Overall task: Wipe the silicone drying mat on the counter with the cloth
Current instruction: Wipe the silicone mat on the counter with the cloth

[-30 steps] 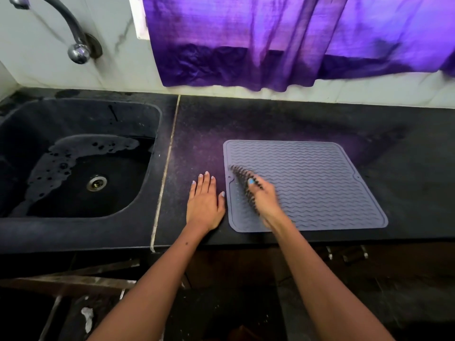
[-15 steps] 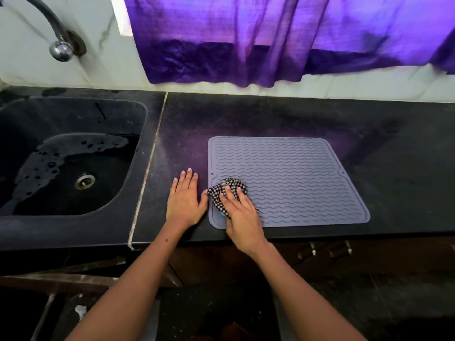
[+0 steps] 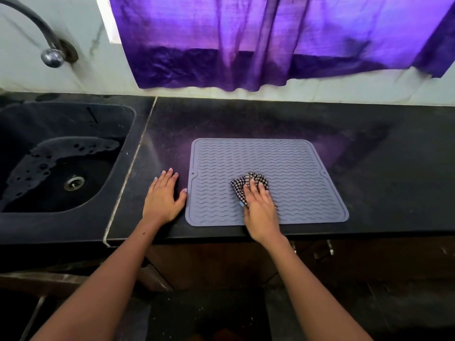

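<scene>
where the mat (image 3: 290, 168) lies, checked cloth (image 3: 248, 184) bunched under flat right hand (image 3: 259, 207).

The grey square silicone drying mat (image 3: 290, 166) with wavy ridges and rounded corners lies flat on the dark counter, its near edge close to the counter's front edge. The crumpled black-and-white checked cloth (image 3: 246, 183) lies on the mat, in the near middle part, pressed down under a hand.
</scene>
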`<state>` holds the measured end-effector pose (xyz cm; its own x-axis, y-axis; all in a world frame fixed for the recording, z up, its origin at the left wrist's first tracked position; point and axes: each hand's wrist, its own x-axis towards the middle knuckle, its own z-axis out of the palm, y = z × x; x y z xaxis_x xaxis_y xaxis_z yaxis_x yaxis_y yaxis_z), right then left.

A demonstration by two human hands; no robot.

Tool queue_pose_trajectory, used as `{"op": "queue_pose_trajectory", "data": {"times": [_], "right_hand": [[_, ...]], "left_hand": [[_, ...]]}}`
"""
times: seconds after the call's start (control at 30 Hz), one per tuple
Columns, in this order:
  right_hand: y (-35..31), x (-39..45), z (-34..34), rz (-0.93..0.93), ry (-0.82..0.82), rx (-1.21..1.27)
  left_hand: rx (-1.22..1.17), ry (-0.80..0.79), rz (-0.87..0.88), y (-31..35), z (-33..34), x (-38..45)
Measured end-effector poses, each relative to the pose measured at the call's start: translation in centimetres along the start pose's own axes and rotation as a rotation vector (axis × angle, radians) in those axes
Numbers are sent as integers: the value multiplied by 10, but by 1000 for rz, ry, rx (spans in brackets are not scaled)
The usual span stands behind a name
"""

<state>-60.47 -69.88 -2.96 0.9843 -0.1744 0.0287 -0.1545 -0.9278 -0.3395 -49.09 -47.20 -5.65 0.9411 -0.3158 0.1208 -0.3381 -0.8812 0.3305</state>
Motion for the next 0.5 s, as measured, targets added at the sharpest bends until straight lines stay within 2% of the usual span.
{"op": "queue_pose_trajectory", "data": {"times": [0.1, 0.17, 0.2, 0.27, 0.3, 0.33, 0.37, 0.43, 0.5], "right_hand": [[9, 3, 1, -7, 2, 91], [13, 7, -9, 22, -28, 300], [15, 10, -15, 81, -43, 502], [18, 18, -36, 333, -29, 1097], [20, 23, -47, 464, 16, 1369], [27, 29, -54, 551, 115, 1523], [33, 33, -61, 586, 204, 1498], [43, 34, -69, 508, 294, 1073], [49, 27, -67, 360, 299, 674]], "left_hand": [[-5, 6, -5, 2, 1, -1], [-9, 4, -13, 3, 0, -1], [-10, 1, -17, 3, -1, -2], [-4, -1, -18, 3, -1, -2], [0, -4, -20, 3, -1, -2], [4, -5, -21, 3, -2, -2], [6, -5, -21, 2, -2, -2], [7, 0, -18, 2, -2, -1], [1, 9, -14, 2, -1, 0]]}}
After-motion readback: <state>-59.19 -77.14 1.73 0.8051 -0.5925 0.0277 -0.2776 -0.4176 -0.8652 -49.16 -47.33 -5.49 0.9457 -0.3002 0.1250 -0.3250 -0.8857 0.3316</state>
